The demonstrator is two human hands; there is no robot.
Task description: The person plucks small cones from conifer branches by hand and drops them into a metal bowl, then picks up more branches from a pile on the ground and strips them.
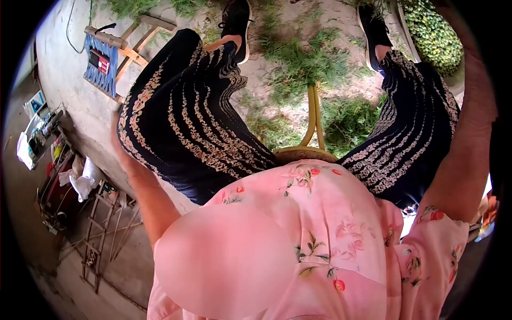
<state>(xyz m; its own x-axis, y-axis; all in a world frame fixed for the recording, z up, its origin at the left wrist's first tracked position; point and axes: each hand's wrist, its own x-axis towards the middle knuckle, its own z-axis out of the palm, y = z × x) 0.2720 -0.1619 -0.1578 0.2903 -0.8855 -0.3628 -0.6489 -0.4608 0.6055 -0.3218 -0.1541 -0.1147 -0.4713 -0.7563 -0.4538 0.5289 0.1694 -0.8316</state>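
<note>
My left forearm runs down beside my left thigh in dark patterned trousers (197, 117). Only a sliver of my left hand (116, 125) shows past the trouser leg, and its fingers are hidden. Near it stands a small wooden folding stool with a blue woven seat (109, 80), bearing a small black and red item (100, 61). My right arm (472, 128) reaches up along the right side to the dark border of the view, where the hand is lost. Close to that arm is a round container of small green leaves (434, 37). Feathery green sprigs (306, 56) lie between my feet.
I sit on a seat with yellow legs (313, 114). More sprigs (349, 120) are scattered on the concrete floor (69, 69). At the left are piled bags (85, 178), assorted goods and a ladder-like frame (98, 229). My black shoes (234, 29) rest at the top.
</note>
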